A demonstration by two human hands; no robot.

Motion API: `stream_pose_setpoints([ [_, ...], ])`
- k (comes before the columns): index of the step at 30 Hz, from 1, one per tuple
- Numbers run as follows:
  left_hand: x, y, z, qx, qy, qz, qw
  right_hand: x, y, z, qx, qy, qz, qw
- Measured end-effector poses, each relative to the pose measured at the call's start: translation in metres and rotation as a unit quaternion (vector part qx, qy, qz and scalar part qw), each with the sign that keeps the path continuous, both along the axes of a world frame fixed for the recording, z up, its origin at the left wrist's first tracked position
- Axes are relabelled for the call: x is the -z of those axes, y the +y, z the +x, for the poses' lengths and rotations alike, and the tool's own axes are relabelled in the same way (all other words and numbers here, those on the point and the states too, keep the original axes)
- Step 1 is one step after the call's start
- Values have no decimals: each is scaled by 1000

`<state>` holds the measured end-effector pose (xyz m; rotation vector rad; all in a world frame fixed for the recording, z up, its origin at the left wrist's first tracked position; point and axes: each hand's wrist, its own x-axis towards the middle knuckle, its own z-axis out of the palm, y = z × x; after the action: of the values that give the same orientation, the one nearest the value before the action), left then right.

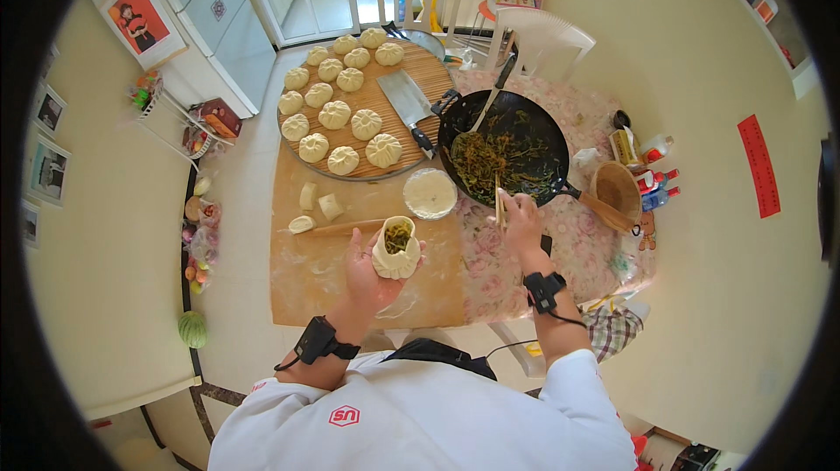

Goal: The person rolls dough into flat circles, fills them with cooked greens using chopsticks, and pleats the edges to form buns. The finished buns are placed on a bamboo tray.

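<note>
A half-pleated dough bun [396, 265] rests in the cupped palm of my left hand [369, 280]. Its top gapes, and chopped greens filling [397, 236] shows inside. Wooden chopsticks [499, 210] are held in my right hand [523, 225], over the near rim of a black wok [550, 133]. Their tips reach into a greens mixture [482, 159] in the wok, where a long-handled metal turner [487, 110] also leans. Below the bun lies a floured wooden board [315, 294]. On it are a rolling pin [344, 228] and cut dough pieces [331, 207].
Several pleated buns [335, 114] and a cleaver [401, 95] lie on a round slatted tray [369, 98]. A bowl of flour [430, 193] stands left of the wok. The wok's wooden handle [607, 211] points right, beside a basket [615, 175] and bottles [658, 198].
</note>
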<state>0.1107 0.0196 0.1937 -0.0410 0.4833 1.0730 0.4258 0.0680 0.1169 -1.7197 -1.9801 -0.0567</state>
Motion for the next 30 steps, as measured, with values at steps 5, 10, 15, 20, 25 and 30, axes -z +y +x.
stream_pose_setpoints([
  [5, -3, 8, 34, 7, 23, 44, 999, -13, 53, 15, -42, 49, 57, 996],
  [10, 3, 24, 63, -19, 58, 20, 998, -38, 62, 57, -29, 296, 25, 955],
  [15, 14, 45, 96, -36, 99, 25, 994, -40, 39, 91, 31, 431, -33, 901],
  [20, 24, 64, 125, -43, 150, 51, 986, -65, -7, 97, -40, 690, -19, 723],
  [25, 34, 83, 144, -24, 182, 93, 979, -90, -36, 86, -112, 719, 23, 686],
  [30, 40, 91, 158, -11, 176, 102, 979, -92, -37, 87, -125, 687, 11, 716],
])
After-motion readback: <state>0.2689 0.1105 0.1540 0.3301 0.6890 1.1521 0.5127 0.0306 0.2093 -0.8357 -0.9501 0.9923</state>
